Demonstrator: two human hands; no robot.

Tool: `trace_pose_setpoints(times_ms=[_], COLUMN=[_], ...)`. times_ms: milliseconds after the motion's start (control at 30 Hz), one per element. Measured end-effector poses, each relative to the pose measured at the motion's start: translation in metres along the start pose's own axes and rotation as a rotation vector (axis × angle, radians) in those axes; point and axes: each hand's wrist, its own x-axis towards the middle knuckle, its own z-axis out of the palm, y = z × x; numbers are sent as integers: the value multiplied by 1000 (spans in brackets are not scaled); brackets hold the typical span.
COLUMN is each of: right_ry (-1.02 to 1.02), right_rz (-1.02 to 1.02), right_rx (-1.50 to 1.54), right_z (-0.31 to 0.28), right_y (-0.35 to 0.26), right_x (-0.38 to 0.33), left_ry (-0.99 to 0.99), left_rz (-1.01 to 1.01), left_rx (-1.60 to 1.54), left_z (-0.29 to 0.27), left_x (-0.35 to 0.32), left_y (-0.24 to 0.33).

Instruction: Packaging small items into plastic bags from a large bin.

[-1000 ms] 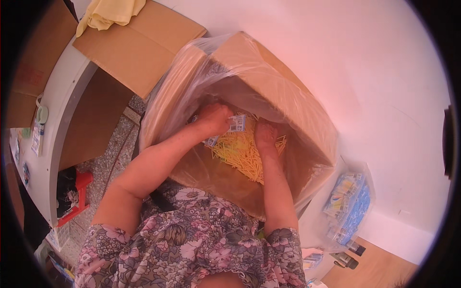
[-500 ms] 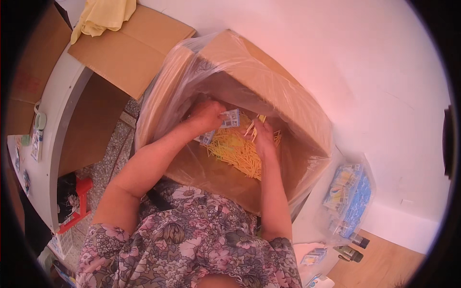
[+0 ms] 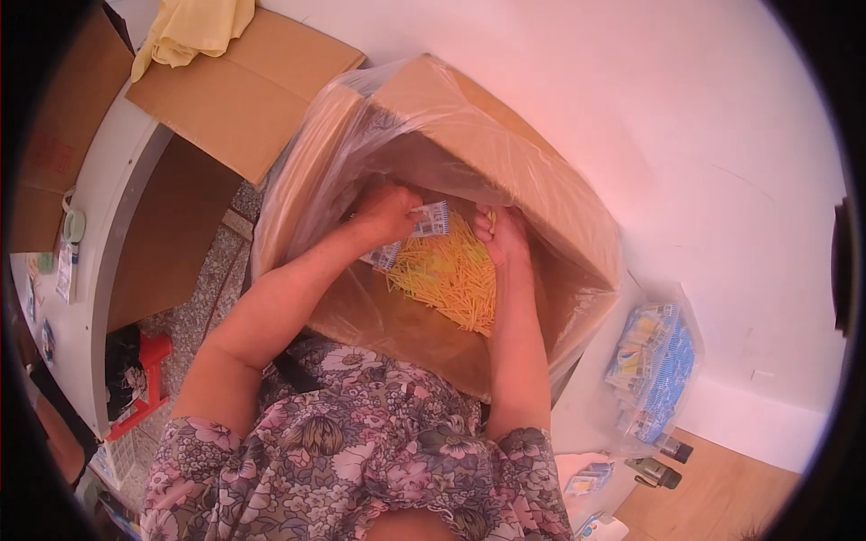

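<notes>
Both hands are inside a cardboard box (image 3: 505, 126) lined with clear plastic. My left hand (image 3: 388, 215) is closed on a small blue-and-white packet (image 3: 432, 219), which sticks out past the fingers. Beneath that hand, another blue-and-white packet (image 3: 385, 257) lies at the edge of a heap of thin yellow sticks (image 3: 451, 284). My right hand (image 3: 503, 239) is curled into a fist at the far right of the heap. A bit of yellow stick shows at its fingers; the rest of what it holds is hidden.
A clear bag of blue packets (image 3: 654, 370) stands right of the box. A flattened cardboard piece (image 3: 262, 81) with a yellow cloth (image 3: 203, 27) lies at upper left. Beside the white cabinet edge (image 3: 113, 234), a red plastic thing (image 3: 153, 383) sits low.
My right hand has turned and moved slightly right, its fingers curling in. The sticks that fanned out from it are now mostly hidden. The left hand and its packet have barely moved.
</notes>
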Motion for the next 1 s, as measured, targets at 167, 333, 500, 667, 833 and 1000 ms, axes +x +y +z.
trace_pose_setpoints(times_ms=[167,333,500,667,833,1000], right_ry=[7,-34,-198,-65,196,366], right_rz=[33,-46,-1,-2,-218,-274], right_rx=[-72,97,400,308,158,336], right_z=[12,14,10,12,43,54], right_y=[-8,0,5,8,20,22], right_x=[-17,-16,-1,5,-1,-1], left_ry=[-33,-49,-9,-35,-32,-22], left_rz=[-19,-45,1,-16,17,20], left_rx=[34,-3,0,-15,26,-33], left_z=[-3,-4,-4,-8,-6,-5], left_x=[0,-1,-1,-2,0,-1], left_y=[1,2,3,7,4,3])
